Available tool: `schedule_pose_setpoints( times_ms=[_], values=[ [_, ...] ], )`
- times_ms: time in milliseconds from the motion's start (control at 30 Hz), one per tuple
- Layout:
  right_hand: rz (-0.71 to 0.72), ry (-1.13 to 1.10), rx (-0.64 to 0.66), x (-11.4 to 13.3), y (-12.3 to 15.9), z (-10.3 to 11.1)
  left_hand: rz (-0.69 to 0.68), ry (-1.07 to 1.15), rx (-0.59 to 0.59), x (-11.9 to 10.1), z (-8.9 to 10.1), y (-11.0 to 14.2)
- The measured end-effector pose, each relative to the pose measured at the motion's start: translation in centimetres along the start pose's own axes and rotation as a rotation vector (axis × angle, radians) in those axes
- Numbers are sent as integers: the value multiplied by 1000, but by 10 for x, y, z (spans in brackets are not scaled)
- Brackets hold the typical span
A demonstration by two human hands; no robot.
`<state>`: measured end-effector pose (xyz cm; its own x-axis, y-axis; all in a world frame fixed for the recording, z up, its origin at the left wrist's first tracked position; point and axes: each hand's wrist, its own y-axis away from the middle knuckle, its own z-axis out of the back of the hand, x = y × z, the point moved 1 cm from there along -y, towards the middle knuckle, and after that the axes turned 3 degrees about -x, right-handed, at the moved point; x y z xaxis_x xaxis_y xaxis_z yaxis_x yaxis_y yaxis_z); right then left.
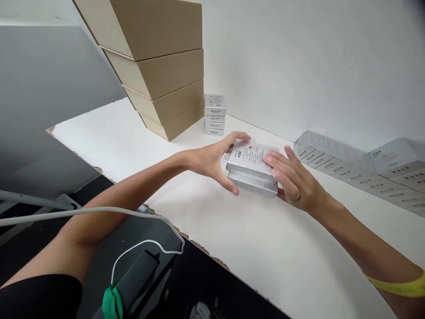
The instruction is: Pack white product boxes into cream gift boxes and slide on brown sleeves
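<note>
Two small silver-white cartons (254, 155), one on top of the other, are held just above the white table, with dark printing and a red mark on the upper one. My left hand (215, 161) spans their left end, thumb at the near side and fingers at the far side. A pale flap shows by its palm. My right hand (297, 184), with a ring on one finger, grips the right end. Its fingers lie on the top carton, and its thumb is partly hidden at the lower edge.
Large tan boxes (179, 71) are stacked at the back left. Beside them stands a short pile of small cartons (215, 114). Rows of similar cartons (352, 173) line the wall at right. A white cable (133, 212) hangs before the chipped edge of the table (252, 248).
</note>
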<state>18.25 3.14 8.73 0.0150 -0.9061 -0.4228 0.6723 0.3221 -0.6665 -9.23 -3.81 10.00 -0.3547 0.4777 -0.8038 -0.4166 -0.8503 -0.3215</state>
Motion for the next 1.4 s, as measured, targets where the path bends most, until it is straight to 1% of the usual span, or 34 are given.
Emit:
schedule_pose_setpoints(
  times_ms=[67,133,200,267,333,400,467,533,600,667,733,833,900,967,1067,1100,1167,1267,1333,1400],
  values=[
    [9,52,-14,10,6,6,26,-27,-4,-15,-12,3],
    [-8,74,-22,18,13,12,52,30,-56,-23,-27,6],
    [-56,52,-19,27,24,16,109,116,-86,-23,-44,10],
    [-145,-7,-2,39,39,21,168,165,-102,-20,-62,14],
    [-260,-86,46,54,55,25,205,181,-88,-16,-80,18],
    [-404,-166,109,73,70,28,234,178,-51,-13,-96,22],
    [-597,-252,149,91,80,32,267,166,-11,-10,-109,25],
    [-826,-328,150,104,86,36,272,151,-10,-8,-118,27],
    [-996,-365,167,112,89,39,258,150,-31,-7,-122,28],
    [-1075,-380,225,115,91,41,248,162,-49,-6,-125,27],
    [-1092,-405,264,115,92,41,253,168,-60,-5,-125,25],
    [-1151,-427,231,114,92,40,277,188,-55,-3,-122,24],
    [-1196,-448,211,113,91,40,287,228,-53,-4,-116,23],
    [-1206,-507,219,113,89,41,272,249,-88,-5,-108,23],
    [-1225,-591,221,113,88,42,238,211,-123,-9,-97,22],
    [-1246,-617,215,113,89,42,232,193,-114,-10,-97,22],
    [-1302,-667,192,112,90,41,245,148,-58,-13,-100,22],
    [-1363,-715,149,112,90,38,281,60,35,-15,-112,23],
    [-1360,-743,101,112,89,36,279,22,70,-16,-120,22],
    [-1333,-777,51,113,88,35,257,-10,69,-17,-125,21]
  ],
)
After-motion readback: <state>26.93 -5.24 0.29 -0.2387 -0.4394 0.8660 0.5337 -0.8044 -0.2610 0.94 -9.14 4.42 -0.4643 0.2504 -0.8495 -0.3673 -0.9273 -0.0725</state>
